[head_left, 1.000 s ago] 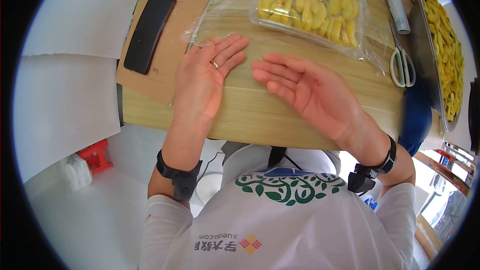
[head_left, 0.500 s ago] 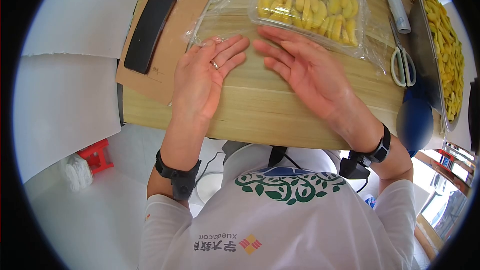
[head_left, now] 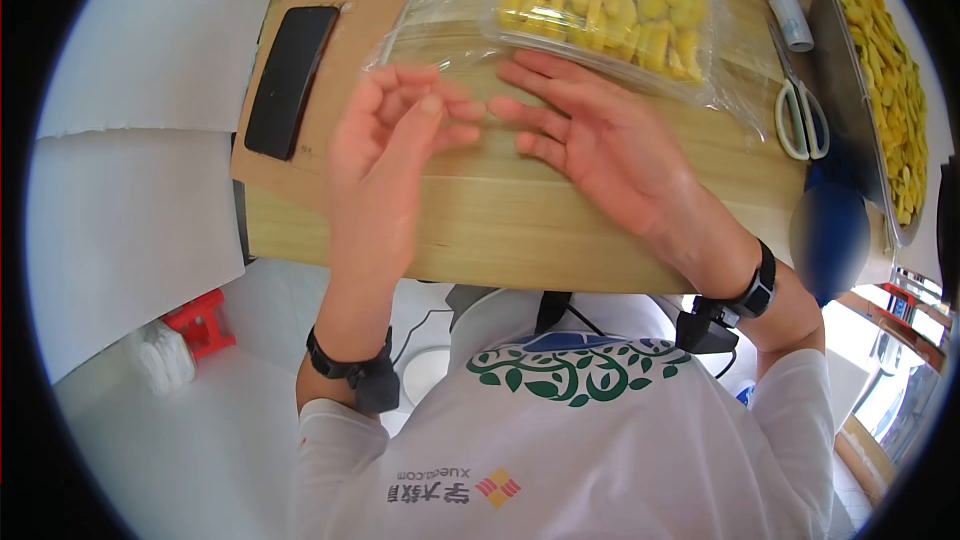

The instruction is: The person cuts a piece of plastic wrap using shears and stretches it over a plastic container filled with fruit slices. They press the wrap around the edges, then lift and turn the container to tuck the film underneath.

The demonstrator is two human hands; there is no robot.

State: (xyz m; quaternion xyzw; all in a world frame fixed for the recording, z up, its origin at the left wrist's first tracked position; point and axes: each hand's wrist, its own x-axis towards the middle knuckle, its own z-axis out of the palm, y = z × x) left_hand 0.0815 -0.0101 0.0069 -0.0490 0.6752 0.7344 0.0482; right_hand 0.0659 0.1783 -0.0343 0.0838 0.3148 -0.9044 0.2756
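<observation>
1. Black, flat and glossy, a rectangular phone (head_left: 287, 80) lies at the far left on a brown cardboard sheet (head_left: 345, 25), its long axis running away from the person.
2. Next, the left hand (head_left: 385, 155) hovers above the pale wooden surface (head_left: 500, 230), blurred, fingers half curled, its grip holding nothing.
3. Beside it, the right hand (head_left: 600, 145) lies flat and released; its fingertips (head_left: 520, 65) touch the crinkled clear wrap just below the clear plastic tray of yellow fruit slices (head_left: 600, 0), which sits beyond both hands, long axis left to right, nearer the right hand.
4. White-handled scissors (head_left: 800, 115) lie further right, beside a metal tray of yellow slices (head_left: 885, 90).
</observation>
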